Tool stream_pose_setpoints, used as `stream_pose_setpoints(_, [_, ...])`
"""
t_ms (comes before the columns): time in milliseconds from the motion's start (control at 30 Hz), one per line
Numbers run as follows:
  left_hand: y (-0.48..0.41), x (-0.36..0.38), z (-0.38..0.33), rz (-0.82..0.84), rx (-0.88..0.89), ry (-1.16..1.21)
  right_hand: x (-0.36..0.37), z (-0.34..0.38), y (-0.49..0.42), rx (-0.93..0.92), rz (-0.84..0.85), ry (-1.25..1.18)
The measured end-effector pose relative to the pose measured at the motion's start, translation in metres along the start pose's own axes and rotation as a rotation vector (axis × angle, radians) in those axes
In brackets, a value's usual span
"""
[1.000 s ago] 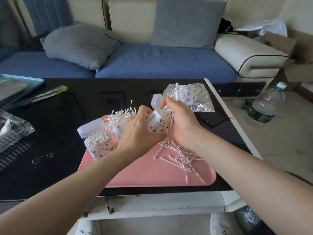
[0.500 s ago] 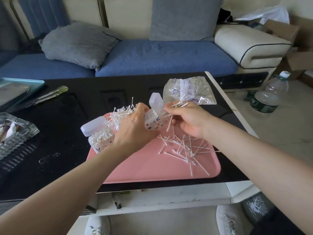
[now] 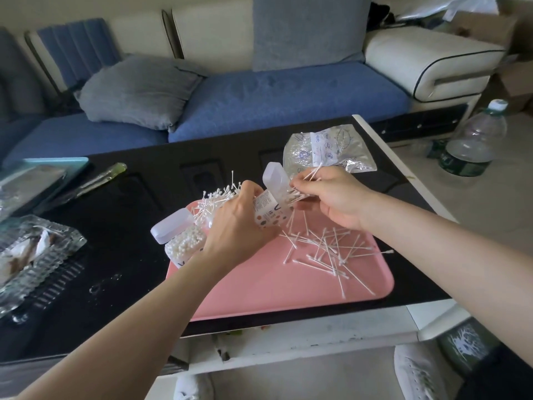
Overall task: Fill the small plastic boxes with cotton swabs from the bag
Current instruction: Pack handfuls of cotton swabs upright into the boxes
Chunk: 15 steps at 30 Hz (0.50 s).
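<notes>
Now that my right grip (image 3: 337, 200) is back at the box (image 3: 269, 213) mouth pinching swabs (image 3: 298, 194), left grip (image 3: 239, 229) holding it tilted, filling resumes (many lie loose on tray (image 3: 274, 295)).

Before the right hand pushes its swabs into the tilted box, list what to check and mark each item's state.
1. Lid: the lid of the held box is flipped open: ok.
2. Grip: the left hand grips the box, mouth tilted toward the other hand: ok.
3. Load: the right hand pinches a bundle of swabs at the box mouth: ok.
4. Alignment: not ok, a few swabs stick up past the fingers.
5. Room left inside the box: cannot tell, the hands cover it.
6. The filled box closed: not ok, its lid stands open.
</notes>
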<state>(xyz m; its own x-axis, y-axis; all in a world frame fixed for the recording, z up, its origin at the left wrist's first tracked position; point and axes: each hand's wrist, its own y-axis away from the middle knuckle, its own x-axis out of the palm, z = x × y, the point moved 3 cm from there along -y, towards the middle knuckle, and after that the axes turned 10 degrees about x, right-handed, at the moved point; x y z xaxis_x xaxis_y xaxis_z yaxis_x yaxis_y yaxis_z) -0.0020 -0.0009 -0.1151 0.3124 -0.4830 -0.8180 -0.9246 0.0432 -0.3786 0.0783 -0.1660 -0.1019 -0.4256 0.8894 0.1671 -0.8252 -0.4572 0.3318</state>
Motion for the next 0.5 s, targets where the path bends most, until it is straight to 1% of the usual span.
stream_pose_setpoints(67, [0.000, 0.001, 0.000, 0.004, 0.015, -0.007, 0.004, -0.005, -0.001, -0.018, 0.026, 0.037])
stream_pose_setpoints(200, [0.001, 0.004, -0.001, 0.022, 0.018, 0.011, 0.011, -0.011, -0.003, 0.035, 0.060, 0.132])
stream_pose_setpoints(334, [0.000, 0.004, 0.000, 0.028, -0.005, 0.023, 0.008, -0.004, -0.001, 0.042, 0.007, 0.056])
stream_pose_setpoints(434, [0.000, 0.003, 0.001, 0.028, -0.030, 0.028, 0.001, 0.001, 0.001, -0.011, -0.095, 0.010])
stream_pose_setpoints(501, [0.000, 0.002, 0.001, 0.028, -0.039, 0.031, -0.001, 0.000, 0.001, -0.044, -0.126, 0.036])
